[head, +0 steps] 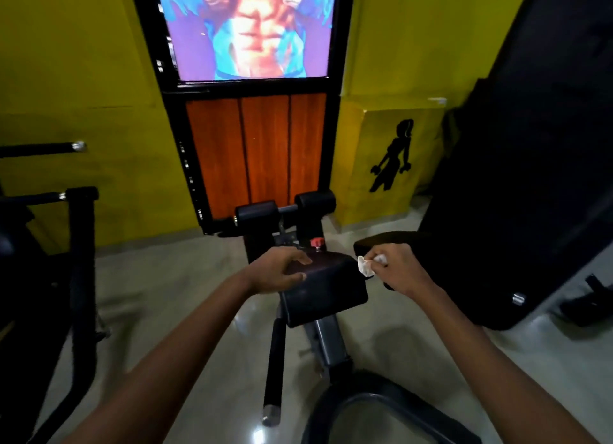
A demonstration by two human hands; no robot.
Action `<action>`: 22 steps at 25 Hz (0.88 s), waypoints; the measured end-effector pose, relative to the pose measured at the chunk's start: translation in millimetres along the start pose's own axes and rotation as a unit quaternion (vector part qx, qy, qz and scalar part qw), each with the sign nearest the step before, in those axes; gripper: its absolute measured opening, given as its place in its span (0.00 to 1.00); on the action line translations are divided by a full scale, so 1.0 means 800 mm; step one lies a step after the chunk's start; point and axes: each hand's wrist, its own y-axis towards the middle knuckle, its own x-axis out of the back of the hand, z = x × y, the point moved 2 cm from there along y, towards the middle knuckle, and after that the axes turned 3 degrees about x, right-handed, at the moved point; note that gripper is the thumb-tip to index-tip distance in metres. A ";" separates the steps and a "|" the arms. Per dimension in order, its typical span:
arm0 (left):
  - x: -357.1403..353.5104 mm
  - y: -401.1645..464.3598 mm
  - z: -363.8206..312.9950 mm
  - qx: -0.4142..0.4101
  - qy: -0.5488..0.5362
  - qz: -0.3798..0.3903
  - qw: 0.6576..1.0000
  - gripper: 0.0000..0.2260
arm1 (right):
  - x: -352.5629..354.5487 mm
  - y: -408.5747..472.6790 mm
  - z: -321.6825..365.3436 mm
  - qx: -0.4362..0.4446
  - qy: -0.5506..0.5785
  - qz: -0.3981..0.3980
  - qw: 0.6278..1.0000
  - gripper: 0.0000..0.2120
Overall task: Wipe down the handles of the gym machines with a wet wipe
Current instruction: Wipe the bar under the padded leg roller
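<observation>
Looking down from my head camera, I am standing over a black gym machine, with both arms reaching forward to its padded block (pixel 326 289). My left hand (pixel 280 269) is resting on the pad's upper left corner, fingers fairly straight and lying over the top edge, thumb along the near face; it is steadying rather than clutching, and holding nothing else. My right hand (pixel 396 272) is hovering just beside the pad's right end, its fingertips (pixel 376 261) pinching a crumpled white wet wipe (pixel 366 266), which is bunched against or very near the pad's right edge; I cannot tell whether it is actually touching.

The handle I judge I should be wiping next is the long black bar (pixel 274 367) with a metal cap at its near tip. It is lying below and nearer to me than both hands, its long axis running from under the pad's left side down toward my feet, tilting slightly left. My left hand is sitting almost directly above its upper end, so it is the nearer one; but the wipe is in my right hand, which would have to be crossing leftward and downward past the pad to be reaching it, probably sliding along the bar's length.
</observation>
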 end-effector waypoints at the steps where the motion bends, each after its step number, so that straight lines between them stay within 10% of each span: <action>1: -0.001 0.011 0.006 -0.019 0.002 0.016 1.000 0.16 | -0.004 -0.001 0.000 -0.013 0.003 -0.009 1.000 0.07; 22: -0.007 0.138 0.022 -0.455 0.001 0.227 0.861 0.24 | -0.033 -0.120 0.113 -0.391 -0.085 -0.244 0.883 0.05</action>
